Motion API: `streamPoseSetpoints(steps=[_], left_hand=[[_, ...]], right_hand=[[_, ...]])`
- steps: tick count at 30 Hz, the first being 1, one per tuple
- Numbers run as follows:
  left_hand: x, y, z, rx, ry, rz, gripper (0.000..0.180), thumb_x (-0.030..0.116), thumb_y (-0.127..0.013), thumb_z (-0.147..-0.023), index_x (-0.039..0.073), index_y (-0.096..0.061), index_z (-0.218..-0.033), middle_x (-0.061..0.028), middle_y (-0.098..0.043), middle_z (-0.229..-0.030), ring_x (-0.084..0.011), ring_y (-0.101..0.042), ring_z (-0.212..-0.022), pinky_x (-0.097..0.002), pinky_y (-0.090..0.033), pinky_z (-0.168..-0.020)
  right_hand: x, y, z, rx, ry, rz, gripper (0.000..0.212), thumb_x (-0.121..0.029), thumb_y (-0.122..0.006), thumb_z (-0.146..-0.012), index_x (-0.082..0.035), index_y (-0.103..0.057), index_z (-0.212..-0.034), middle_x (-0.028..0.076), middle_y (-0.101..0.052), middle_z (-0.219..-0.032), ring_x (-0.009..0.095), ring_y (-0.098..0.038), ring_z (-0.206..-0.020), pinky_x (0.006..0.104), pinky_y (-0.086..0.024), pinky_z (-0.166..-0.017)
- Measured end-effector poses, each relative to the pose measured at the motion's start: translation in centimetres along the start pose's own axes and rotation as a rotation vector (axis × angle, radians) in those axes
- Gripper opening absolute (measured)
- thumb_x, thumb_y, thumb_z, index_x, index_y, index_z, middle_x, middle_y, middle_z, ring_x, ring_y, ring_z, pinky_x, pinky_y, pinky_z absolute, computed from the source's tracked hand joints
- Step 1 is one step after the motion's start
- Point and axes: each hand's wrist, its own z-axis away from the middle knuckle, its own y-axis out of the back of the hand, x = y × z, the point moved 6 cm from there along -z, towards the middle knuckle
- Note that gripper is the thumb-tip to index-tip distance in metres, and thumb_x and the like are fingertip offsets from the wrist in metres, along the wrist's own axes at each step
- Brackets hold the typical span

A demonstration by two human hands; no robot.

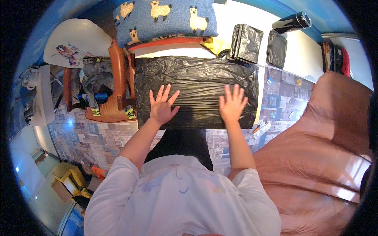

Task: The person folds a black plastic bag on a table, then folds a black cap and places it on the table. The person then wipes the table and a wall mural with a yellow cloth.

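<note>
A black plastic bag (pixel 197 78) lies spread out in front of me on a pale table (pixel 169 52), its surface wrinkled. My left hand (pixel 163 105) rests on its left half, palm down with fingers spread. On the right half, my right hand (pixel 232 104) also lies flat with its fingers apart. Neither hand grips anything. Just beyond the bag's far right corner sits a folded stack of black plastic bags (pixel 247 43). Another folded black bag (pixel 277 49) lies to the right of that stack.
A folded blue blanket with an animal pattern (pixel 169 19) is at the back, near a yellow cloth (pixel 217 45). A black cylinder (pixel 292 23) lies at the far right. A brown-framed chair (pixel 116 70) holding clothes stands left; a brown-covered bed (pixel 315 157) is right.
</note>
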Motion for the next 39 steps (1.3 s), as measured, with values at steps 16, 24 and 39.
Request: streamPoseSetpoints(steps=[16,24,39], left_hand=[[3.6,3.1,-7.7,0.293,-0.108,0.079,0.067,0.045,-0.069,-0.091,0.02,-0.05,-0.15,-0.0118,-0.04,-0.161,-0.0329,-0.037,-0.148,-0.0707,-0.021,-0.115],[-3.5,2.1,-9.4,0.137,0.267,-0.011,0.066,0.056,-0.054,-0.1,0.033,-0.036,-0.159,-0.0079,-0.021,-0.17,-0.0324,-0.016,-0.157,-0.0717,-0.008,-0.119],[0.1,1.3,-7.9,0.008,0.104,-0.009,0.071,0.056,-0.064,-0.094,0.031,-0.041,-0.156,-0.0089,-0.029,-0.167,-0.0298,-0.023,-0.154,-0.0677,-0.011,-0.121]], right_hand=[[-10.2,2.1,-5.5,-0.006,0.268,-0.22,0.058,-0.044,-0.061,-0.096,-0.027,-0.051,-0.15,0.013,-0.038,-0.161,0.04,-0.031,-0.15,0.0675,-0.018,-0.119],[-8.5,0.0,-7.6,-0.09,0.188,-0.035,0.057,-0.053,-0.049,-0.102,-0.035,-0.043,-0.155,0.008,-0.032,-0.166,0.035,-0.022,-0.155,0.0688,-0.01,-0.12],[-11.9,1.0,-8.9,-0.084,0.231,-0.099,0.06,-0.054,-0.055,-0.098,-0.033,-0.045,-0.154,0.011,-0.035,-0.164,0.038,-0.025,-0.153,0.0718,-0.01,-0.118]])
